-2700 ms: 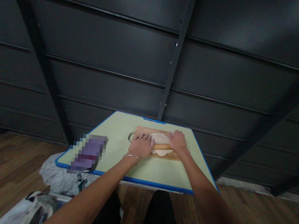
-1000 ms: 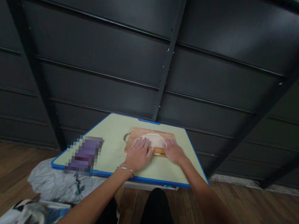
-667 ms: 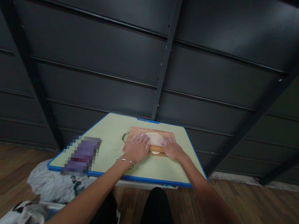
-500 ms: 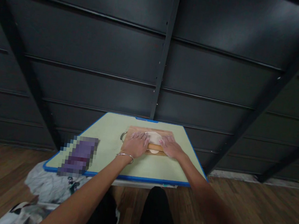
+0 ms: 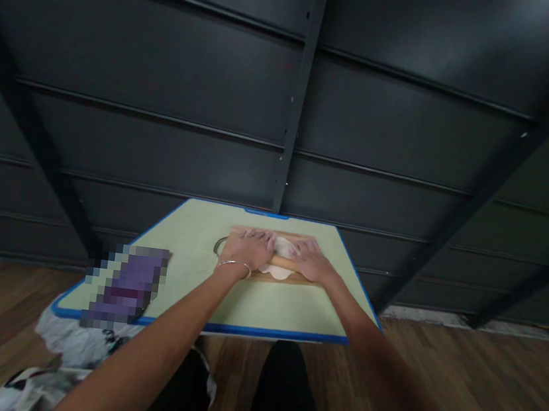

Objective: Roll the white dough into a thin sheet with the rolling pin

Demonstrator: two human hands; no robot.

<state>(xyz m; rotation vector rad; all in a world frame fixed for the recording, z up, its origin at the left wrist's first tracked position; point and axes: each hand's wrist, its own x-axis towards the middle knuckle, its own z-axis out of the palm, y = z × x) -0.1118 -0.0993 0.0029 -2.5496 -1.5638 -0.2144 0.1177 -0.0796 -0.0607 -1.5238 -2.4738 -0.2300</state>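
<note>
My left hand [image 5: 251,251] lies palm down over the left end of a wooden rolling pin [image 5: 283,262], fingers stretched forward. My right hand [image 5: 312,262] rests flat on the pin's right end, its fingers also extended and whitish at the tips. Beneath the pin is a flat, pale sheet of dough [image 5: 276,272], showing in front of and behind it. The dough lies on a wooden board [image 5: 302,280] with a metal ring handle [image 5: 219,246] at its left side. Both ends of the pin are hidden under my hands.
The board sits on a pale green table [image 5: 186,275] with a blue rim. A purple, pixel-blurred item [image 5: 127,287] lies at the table's left. White bags [image 5: 72,344] are below the left corner. A dark panelled wall [image 5: 200,156] stands behind the table.
The rolling pin has moved away from me over the dough, with both hands on it. More dough now shows on the near side. The camera view has shifted slightly.
</note>
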